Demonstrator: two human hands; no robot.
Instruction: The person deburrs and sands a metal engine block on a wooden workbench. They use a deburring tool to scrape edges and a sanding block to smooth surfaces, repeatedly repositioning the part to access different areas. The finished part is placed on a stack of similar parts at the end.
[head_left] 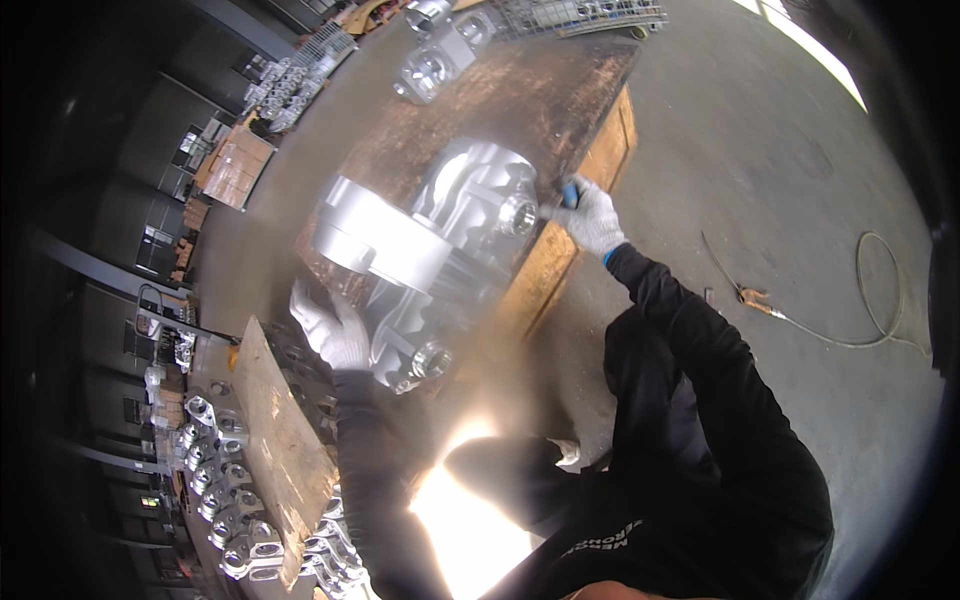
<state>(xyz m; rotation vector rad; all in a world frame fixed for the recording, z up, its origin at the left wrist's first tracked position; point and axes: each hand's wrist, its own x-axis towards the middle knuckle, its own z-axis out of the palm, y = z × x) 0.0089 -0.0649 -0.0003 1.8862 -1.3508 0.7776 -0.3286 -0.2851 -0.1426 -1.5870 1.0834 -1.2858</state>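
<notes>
A large silvery metal casting [385,235] lies on the worn brown top of a wooden workbench [500,95]. It has a broad cylindrical body and round threaded ports at its near and right ends. My right hand [592,222], in a pale knit glove, closes round a small blue-handled tool [570,194] beside the right port; the tool's working end is blurred. At the casting's left side is my gloved left hand [335,330], thumb and fingers apart. Whether its fingers touch the metal I cannot tell.
More castings [440,60] stand at the bench's far end, near a wire cage [580,15]. Rows of castings [225,480] and a wooden board [285,440] are at lower left. An air hose [840,343] with an orange blow gun [755,297] lies on the floor at right.
</notes>
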